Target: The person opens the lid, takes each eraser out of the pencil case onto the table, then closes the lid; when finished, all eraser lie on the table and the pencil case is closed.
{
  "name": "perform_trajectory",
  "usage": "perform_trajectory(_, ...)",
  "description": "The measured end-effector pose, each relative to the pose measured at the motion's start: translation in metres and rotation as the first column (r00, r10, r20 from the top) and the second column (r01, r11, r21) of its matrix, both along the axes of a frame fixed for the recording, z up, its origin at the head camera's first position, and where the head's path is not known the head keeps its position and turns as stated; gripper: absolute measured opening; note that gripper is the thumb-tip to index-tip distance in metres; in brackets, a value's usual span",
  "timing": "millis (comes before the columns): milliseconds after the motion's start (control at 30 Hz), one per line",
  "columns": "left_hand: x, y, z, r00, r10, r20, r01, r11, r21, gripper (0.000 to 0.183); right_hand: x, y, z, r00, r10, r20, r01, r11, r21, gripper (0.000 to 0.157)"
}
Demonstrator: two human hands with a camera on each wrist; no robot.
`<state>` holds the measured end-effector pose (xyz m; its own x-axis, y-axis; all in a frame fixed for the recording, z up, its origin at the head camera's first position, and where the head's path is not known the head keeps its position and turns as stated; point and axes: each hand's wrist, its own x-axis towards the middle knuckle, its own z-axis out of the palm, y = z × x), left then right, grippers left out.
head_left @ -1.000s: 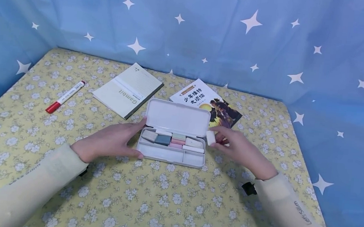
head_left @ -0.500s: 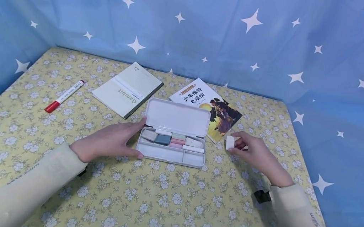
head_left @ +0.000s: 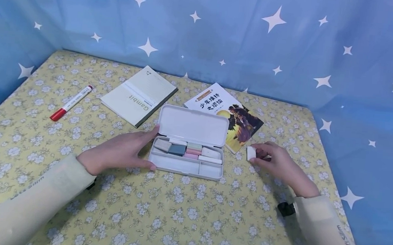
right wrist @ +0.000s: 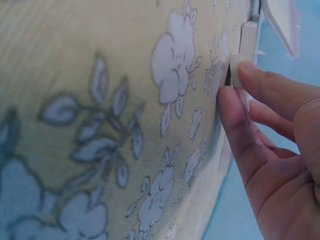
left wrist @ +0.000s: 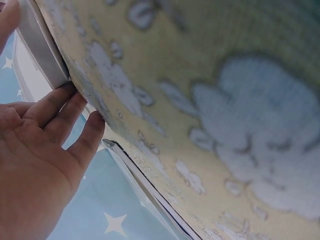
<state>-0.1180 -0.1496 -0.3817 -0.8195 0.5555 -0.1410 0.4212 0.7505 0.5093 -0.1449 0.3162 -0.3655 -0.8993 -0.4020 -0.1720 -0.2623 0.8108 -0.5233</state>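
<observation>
A white pencil case [head_left: 176, 164] lies with its lid raised at the middle of the table. In its back compartment sit several erasers [head_left: 177, 149], white, grey-blue, pink and green. My left hand [head_left: 121, 151] holds the case's left end, thumb at the front corner and fingers by the hinge side; the left wrist view shows those fingertips against the case [left wrist: 42, 45]. To the right of the case, my right hand [head_left: 278, 161] pinches a white eraser [head_left: 251, 153] between thumb and fingers. It is low at the tabletop; the right wrist view shows the eraser [right wrist: 235, 72] close to the cloth.
Behind the case lie a notebook [head_left: 139, 95] and a book [head_left: 241, 126] with a picture cover, partly behind the lid. A red-capped marker [head_left: 71, 103] lies at the left. The flowered tablecloth [head_left: 174, 228] covers the table; a blue starry curtain [head_left: 203, 34] stands behind.
My right hand has moved the white eraser rightward, away from the case's right edge, and lower to the cloth. The left hand has stayed at the case.
</observation>
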Motion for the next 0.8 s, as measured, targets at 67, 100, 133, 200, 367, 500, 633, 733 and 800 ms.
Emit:
perform_trajectory(67,0.0,0.0,0.0,1.0,-0.003,-0.004,0.003,1.0,0.001,0.123,-0.001,0.002,-0.001,1.0,0.003,0.004,-0.003,1.0,-0.003,0.049)
perform_trajectory(100,0.0,0.0,0.0,1.0,-0.004,-0.005,0.004,1.0,0.002,0.123,-0.001,0.002,-0.002,1.0,0.002,0.01,-0.002,1.0,-0.006,0.049)
perform_trajectory(133,-0.001,0.0,0.0,1.0,-0.004,-0.006,0.004,1.0,0.003,0.123,-0.002,0.003,-0.003,1.0,0.002,0.014,-0.001,1.0,-0.009,0.05)
perform_trajectory(200,0.0,0.001,0.001,1.0,-0.003,-0.003,0.003,1.0,0.004,0.122,-0.003,0.004,-0.004,1.0,-0.002,0.022,0.002,1.0,-0.009,0.051)
perform_trajectory(367,0.001,0.0,0.001,1.0,0.004,-0.001,-0.004,1.0,0.01,0.121,-0.005,0.005,-0.007,0.999,-0.017,0.046,0.018,1.0,-0.018,0.053)
perform_trajectory(500,0.001,-0.001,0.0,1.0,0.003,-0.011,-0.003,1.0,0.013,0.119,-0.006,0.005,-0.008,0.999,-0.019,0.049,0.02,1.0,-0.022,0.054)
perform_trajectory(633,0.001,0.0,0.0,1.0,0.002,-0.009,-0.002,1.0,0.009,0.12,-0.006,0.006,-0.008,0.999,-0.014,0.049,0.016,0.999,-0.033,0.055)
perform_trajectory(733,0.0,0.001,0.0,1.0,0.004,-0.003,-0.004,1.0,0.004,0.121,-0.006,0.007,-0.01,0.999,-0.013,0.051,0.015,0.999,-0.042,0.056)
perform_trajectory(800,0.0,0.0,0.0,1.0,0.004,-0.002,-0.004,1.0,0.001,0.121,-0.006,0.007,-0.011,0.998,-0.016,0.055,0.019,0.999,-0.045,0.056)
